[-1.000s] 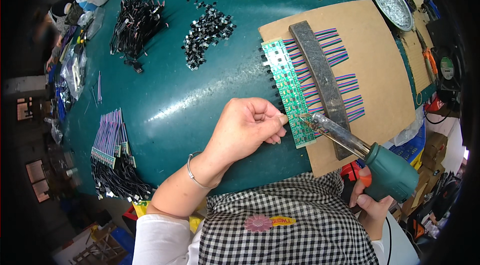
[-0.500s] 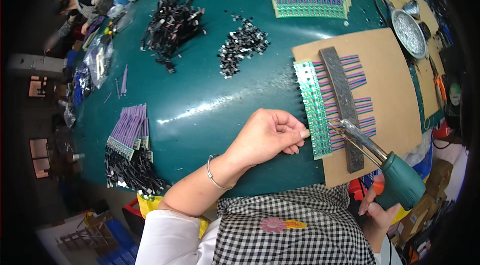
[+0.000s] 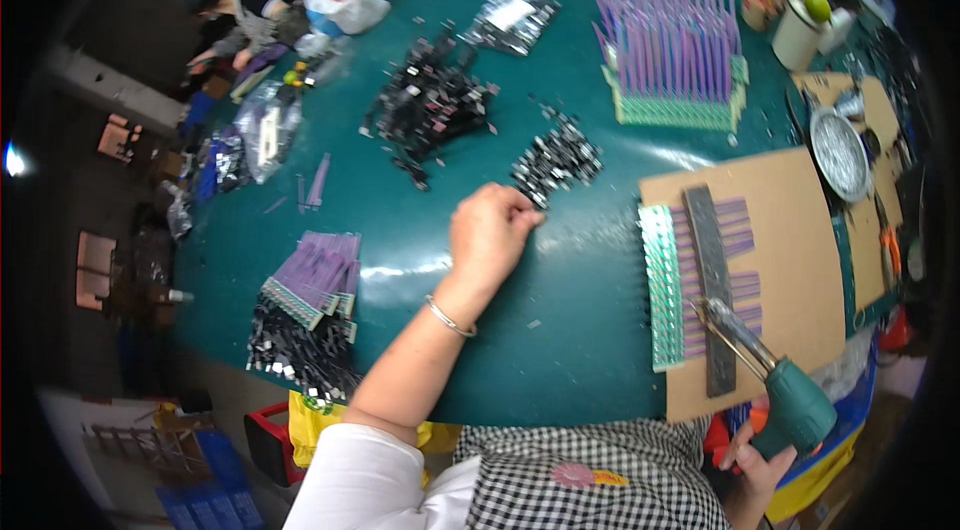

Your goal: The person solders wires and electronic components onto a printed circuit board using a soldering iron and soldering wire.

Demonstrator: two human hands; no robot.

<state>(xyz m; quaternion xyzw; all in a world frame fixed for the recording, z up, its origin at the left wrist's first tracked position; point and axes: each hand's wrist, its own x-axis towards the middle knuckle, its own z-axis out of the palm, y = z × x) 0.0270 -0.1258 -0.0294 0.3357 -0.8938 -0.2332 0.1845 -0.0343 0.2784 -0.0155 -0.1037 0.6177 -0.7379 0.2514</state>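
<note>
My left hand (image 3: 488, 235) reaches over the green table, its fingertips pinched together at the near edge of a pile of small black and silver parts (image 3: 560, 158). Whatever sits between those fingertips is too small to make out. Low on the right, my right hand (image 3: 762, 470) grips a green soldering gun (image 3: 800, 410). The gun's tip hovers over or touches the purple wires of a green circuit board strip (image 3: 662, 290); which of the two, I cannot tell. A dark flat bar (image 3: 712, 280) lies across these wires, on a cardboard sheet (image 3: 800, 260).
Black cables (image 3: 430, 105) are heaped at the far left of the parts pile. Finished-looking wired boards (image 3: 315, 275) lie near left, and more boards with purple wires (image 3: 670, 50) lie far right. A round metal dish (image 3: 840, 155) stands right. Another person (image 3: 255, 15) works far left.
My left hand has gone from beside the board strip up and left to the small parts pile. My right hand still holds the soldering gun over the wires. The view has shifted.
</note>
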